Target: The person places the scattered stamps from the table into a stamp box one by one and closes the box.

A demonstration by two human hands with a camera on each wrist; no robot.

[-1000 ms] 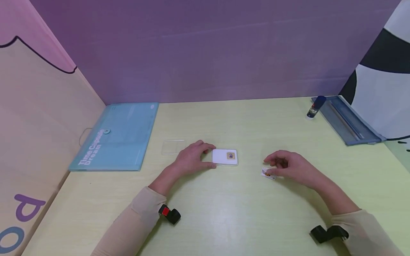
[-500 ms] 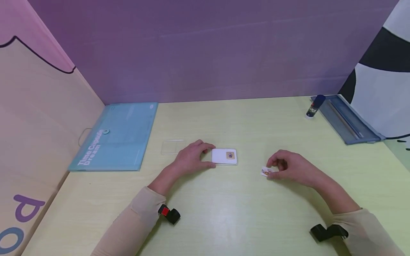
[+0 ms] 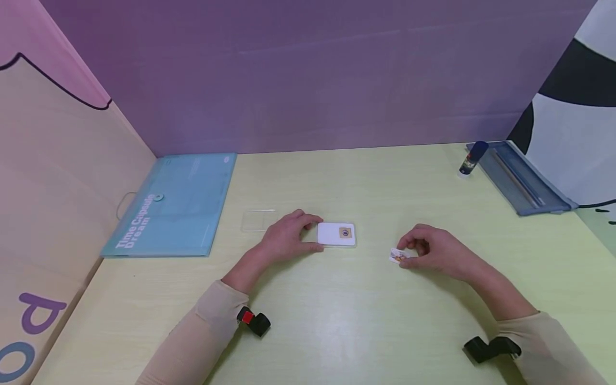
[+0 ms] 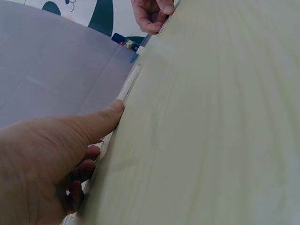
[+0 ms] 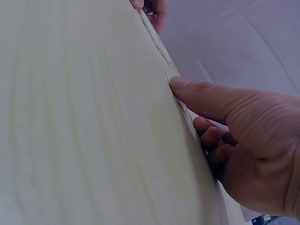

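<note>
In the head view my left hand (image 3: 292, 235) holds the left end of a flat white card (image 3: 329, 234), its thumb at the near edge and a finger at the far edge. The card seems to lie in a thin clear case, with a small tan printed square (image 3: 345, 233) near its right end. To the right, my right hand (image 3: 433, 250) pinches a small white paper piece with an orange-brown picture (image 3: 397, 255), low over the table. Both wrist views show the thumbs close to the tabletop; the pieces appear there only edge-on.
A clear rectangular plate (image 3: 257, 220) lies behind the left hand. A blue document folder (image 3: 178, 206) rests at the left. At the back right stands a dark-capped glue stick (image 3: 473, 159) beside a blue-grey zip pouch (image 3: 522, 179). A purple wall (image 3: 327, 75) closes off the table's back.
My right finger and thumb have closed on the small picture paper, which now sits slightly turned and raised at its edge. The left hand and white card have stayed put.
</note>
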